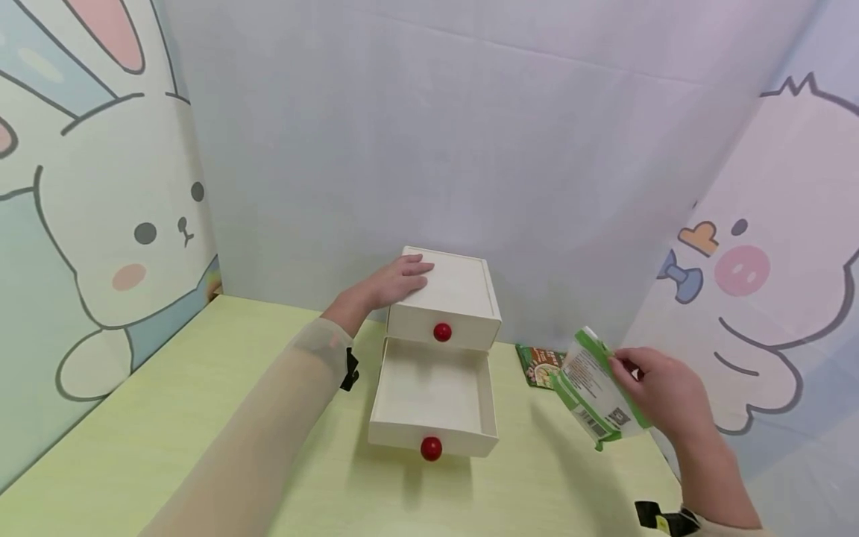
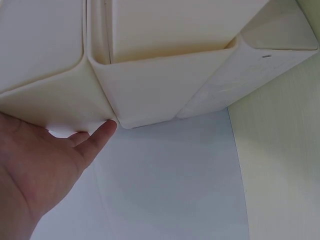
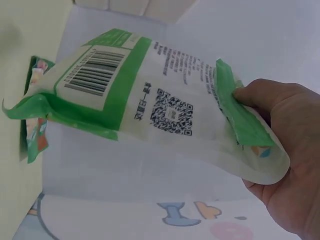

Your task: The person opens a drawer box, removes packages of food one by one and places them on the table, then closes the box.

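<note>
A small white two-drawer cabinet stands on the table, its lower drawer pulled out and bare inside, its upper drawer closed. Each drawer has a round red knob. My left hand rests on the cabinet top at its left side, fingers extended; the left wrist view shows it against the cabinet's edge. Off to the right, my right hand pinches a green-and-white plastic packet by one edge, above the table. A barcode and a QR code show on the packet's near face.
A second packet, green and brown, lies on the table right of the cabinet, near the back. The pale green table meets a grey curtain behind. Cartoon-printed cloths hang at both sides.
</note>
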A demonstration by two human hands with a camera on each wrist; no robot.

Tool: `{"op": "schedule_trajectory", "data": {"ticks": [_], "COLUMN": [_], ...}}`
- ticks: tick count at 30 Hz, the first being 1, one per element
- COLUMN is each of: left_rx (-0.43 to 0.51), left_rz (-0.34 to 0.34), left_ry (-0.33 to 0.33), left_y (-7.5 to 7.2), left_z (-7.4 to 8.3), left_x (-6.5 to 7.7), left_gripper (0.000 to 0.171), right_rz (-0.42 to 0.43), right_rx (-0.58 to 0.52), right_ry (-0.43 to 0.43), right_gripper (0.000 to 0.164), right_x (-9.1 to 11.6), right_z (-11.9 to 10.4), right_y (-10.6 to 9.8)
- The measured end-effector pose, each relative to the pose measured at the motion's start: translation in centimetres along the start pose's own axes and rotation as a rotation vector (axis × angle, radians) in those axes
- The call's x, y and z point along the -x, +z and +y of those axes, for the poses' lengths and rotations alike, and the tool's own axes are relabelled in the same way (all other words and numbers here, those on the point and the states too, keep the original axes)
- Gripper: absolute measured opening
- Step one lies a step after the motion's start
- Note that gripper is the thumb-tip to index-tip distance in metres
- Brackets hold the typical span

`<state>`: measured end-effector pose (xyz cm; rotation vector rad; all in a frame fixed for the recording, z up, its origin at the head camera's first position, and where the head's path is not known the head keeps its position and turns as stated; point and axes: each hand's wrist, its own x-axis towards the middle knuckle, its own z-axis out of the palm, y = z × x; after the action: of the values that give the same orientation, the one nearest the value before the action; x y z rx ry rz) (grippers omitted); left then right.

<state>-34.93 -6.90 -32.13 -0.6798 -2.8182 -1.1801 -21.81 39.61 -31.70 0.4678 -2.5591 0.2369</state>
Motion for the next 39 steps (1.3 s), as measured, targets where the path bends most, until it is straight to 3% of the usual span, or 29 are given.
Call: {"op": "schedule_trajectory", "data": {"ticks": [4, 7, 11, 17, 22, 27, 39], "left_rx": [0.004, 0.013, 0.011, 0.009, -0.003, -0.006, -0.004], "left_rz": [-0.001, 0.001, 0.001, -0.004, 0.0, 0.0, -0.001], "left_ry": [0.0, 0.002, 0.005, 0.006, 0.002, 0.003, -0.002], "left_y": [0.0, 0.1, 0.1, 0.0, 0.0, 0.1, 0.1], "left_z": [0.1, 0.1, 0.3, 0.3, 0.3, 0.2, 0.1], "left_x": [0.1, 0.2, 0.2, 0.2, 0.1, 0.0, 0.1], "left_gripper": [0.058, 0.058, 0.058, 0.058, 0.058, 0.058, 0.059], "right_rz": [-0.216, -0.289, -0.314, -0.345, -0.365, -0.361, -0.456], "right_rx": [0.081, 0.128, 0.15, 0.15, 0.12, 0.085, 0.052], "right_ry": [0.101, 0.138, 0.156, 0.177, 0.2, 0.164, 0.12], "right_gripper": [0.015, 0.021, 0.034, 0.036, 0.032, 0.032, 0.032], "right_x": [0.0, 0.4, 1.2, 1.9, 1.8, 2.0, 2.2], "right_z": [1.8, 3.0, 4.3, 5.6, 5.5, 5.2, 4.4], "right_y": [0.2, 0.5, 1.2, 2.6, 3.9, 5.7, 11.0]}}
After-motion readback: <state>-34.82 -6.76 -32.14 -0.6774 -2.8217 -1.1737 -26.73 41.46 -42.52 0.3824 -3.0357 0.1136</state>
